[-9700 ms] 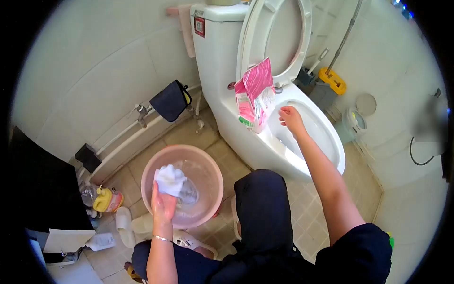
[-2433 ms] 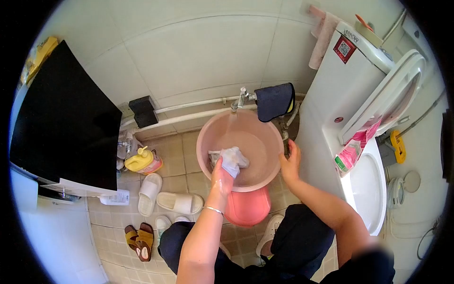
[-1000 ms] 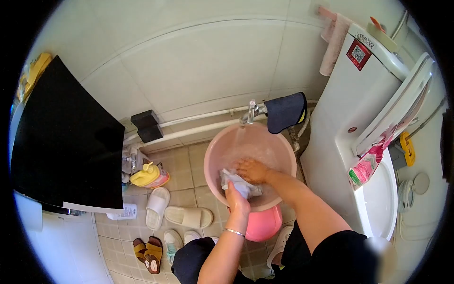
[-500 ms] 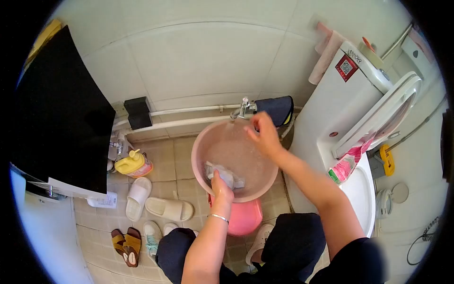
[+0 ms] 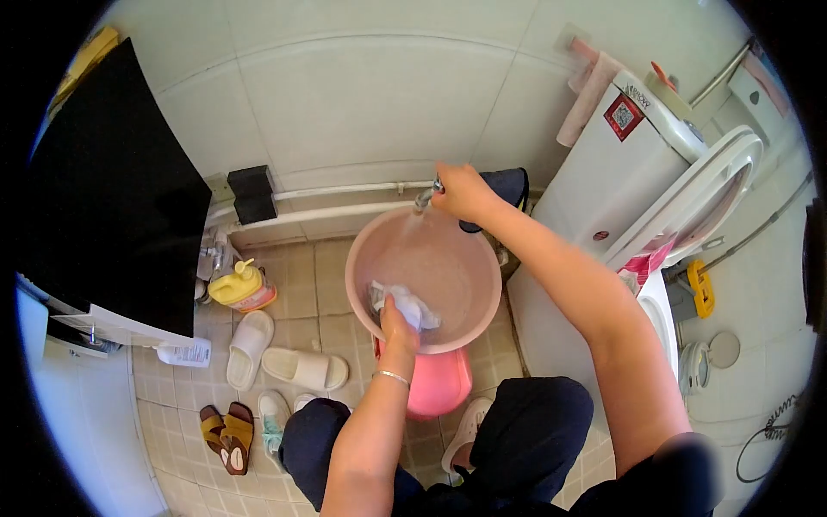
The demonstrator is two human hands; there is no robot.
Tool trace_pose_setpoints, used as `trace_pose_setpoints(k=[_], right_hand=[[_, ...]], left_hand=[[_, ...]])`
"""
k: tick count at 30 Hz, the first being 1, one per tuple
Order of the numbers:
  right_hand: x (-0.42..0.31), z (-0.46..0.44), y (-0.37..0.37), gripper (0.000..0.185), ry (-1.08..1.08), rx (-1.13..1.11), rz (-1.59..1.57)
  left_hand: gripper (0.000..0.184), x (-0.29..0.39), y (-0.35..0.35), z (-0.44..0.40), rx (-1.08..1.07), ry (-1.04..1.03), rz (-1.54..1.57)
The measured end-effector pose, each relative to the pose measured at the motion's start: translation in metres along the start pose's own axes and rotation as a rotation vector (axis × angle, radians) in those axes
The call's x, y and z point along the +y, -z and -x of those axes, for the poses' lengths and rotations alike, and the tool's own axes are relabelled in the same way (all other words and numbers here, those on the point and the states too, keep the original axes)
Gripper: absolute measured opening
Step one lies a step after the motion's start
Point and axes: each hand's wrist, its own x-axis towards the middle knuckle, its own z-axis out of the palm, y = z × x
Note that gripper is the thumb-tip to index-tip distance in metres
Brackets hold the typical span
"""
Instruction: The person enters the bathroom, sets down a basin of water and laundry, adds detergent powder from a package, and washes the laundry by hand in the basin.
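My left hand (image 5: 400,329) is closed on a wet white cloth (image 5: 417,308) at the near left side of a pink basin (image 5: 357,297). Up at the wall, my right hand (image 5: 461,191) grips a metal faucet (image 5: 423,200), its fingers wrapped over the handle. Water streams from the spout into the basin. Beneath the basin's near edge stands a pink plastic stool (image 5: 439,383). A dark cloth (image 5: 508,185) hangs on the pipe just right of the faucet.
A white toilet (image 5: 655,302) and a tall white cabinet-like unit (image 5: 577,181) stand at the right. White slippers (image 5: 250,349), brown sandals (image 5: 231,438) and a yellow pump bottle (image 5: 244,286) are on the tiled floor at left. White pipes (image 5: 327,213) run along the wall.
My right hand has moved up and left from above the basin onto the faucet handle. Water now runs from the spout. My left hand stays on the white cloth.
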Motion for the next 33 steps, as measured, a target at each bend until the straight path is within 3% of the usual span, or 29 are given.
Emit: trace_pose_setpoints(k=[4,9,10,12,13,14,16,20,28,31,33], right_hand=[[0.01,0.002,-0.004,0.023,0.069,0.078,-0.05],[0.023,0.003,0.012,0.046,0.141,-0.094,-0.202],[0.04,-0.002,-0.003,0.025,0.231,0.002,-0.247],[0.03,0.002,0.01,0.026,0.179,-0.077,-0.209],[0.026,0.003,0.02,0.038,0.174,-0.159,-0.121],[0.042,0.004,0.008,0.06,0.403,0.013,0.031],[0.009,0.008,0.042,0.064,0.133,-0.336,-0.109],[0.009,0.001,0.052,0.064,0.336,-0.357,0.123],[0.028,-0.003,0.041,0.05,0.424,-0.263,0.259],[0.024,-0.005,0.041,0.033,0.35,-0.272,0.155],[0.022,-0.005,0.043,0.02,0.481,-0.202,0.212]], left_hand=[[0.037,0.0,0.0,-0.002,-0.034,-0.008,0.016],[0.038,0.004,-0.005,0.007,-0.061,0.052,0.033],[0.039,0.002,-0.004,0.007,-0.085,0.048,0.056],[0.039,0.007,-0.013,0.019,-0.051,0.088,0.072],[0.039,0.003,-0.009,0.014,-0.059,0.075,0.052],[0.039,-0.001,-0.006,0.006,-0.073,0.064,0.032],[0.04,0.0,-0.012,0.01,0.043,0.018,-0.074],[0.041,0.008,-0.017,0.02,0.097,0.016,-0.116],[0.037,0.002,-0.01,0.01,0.025,0.037,-0.027],[0.038,-0.007,-0.002,-0.006,-0.005,0.023,0.043],[0.038,-0.008,-0.002,-0.006,0.008,0.021,0.009]])
